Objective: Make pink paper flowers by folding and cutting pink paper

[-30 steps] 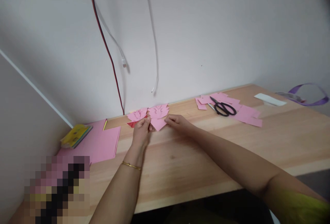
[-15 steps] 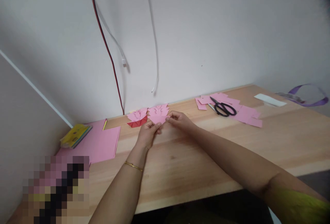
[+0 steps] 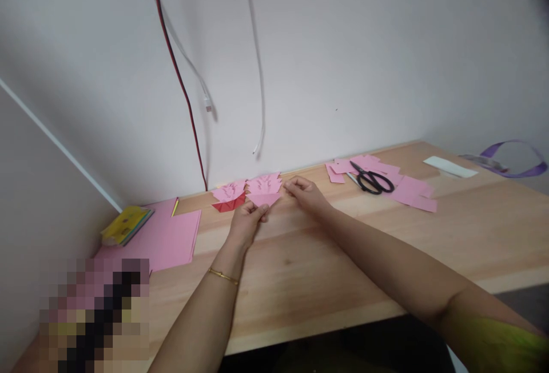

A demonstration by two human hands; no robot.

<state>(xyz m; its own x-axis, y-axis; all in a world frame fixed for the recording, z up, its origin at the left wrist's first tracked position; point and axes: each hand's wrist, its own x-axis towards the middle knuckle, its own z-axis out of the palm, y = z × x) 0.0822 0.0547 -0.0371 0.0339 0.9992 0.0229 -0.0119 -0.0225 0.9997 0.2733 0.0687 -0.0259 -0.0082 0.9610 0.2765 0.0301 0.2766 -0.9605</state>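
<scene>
My left hand [image 3: 251, 218] is closed, pinching a folded pink paper triangle [image 3: 266, 198] between thumb and fingers. That piece lies in front of a stack of folded pink paper [image 3: 263, 182]. To its left are a second pink stack [image 3: 231, 190] and a red folded paper piece [image 3: 229, 203], close to my left fingers. My right hand [image 3: 303, 191] is curled with thumb and forefinger together, just right of the pink stack and apart from the triangle's right tip. Anything between those fingertips is too small to make out.
Black-handled scissors [image 3: 374, 182] lie on pink paper cards [image 3: 412, 191] at the right. A white strip [image 3: 450, 167] and a purple strap [image 3: 493, 153] are farther right. Large pink sheets [image 3: 171, 241] and a yellow packet [image 3: 124, 224] sit at the left. Cables [image 3: 175, 70] hang down the wall.
My right hand has let go of the pink triangle's right tip and moved slightly up and right. My left hand keeps its hold on the triangle.
</scene>
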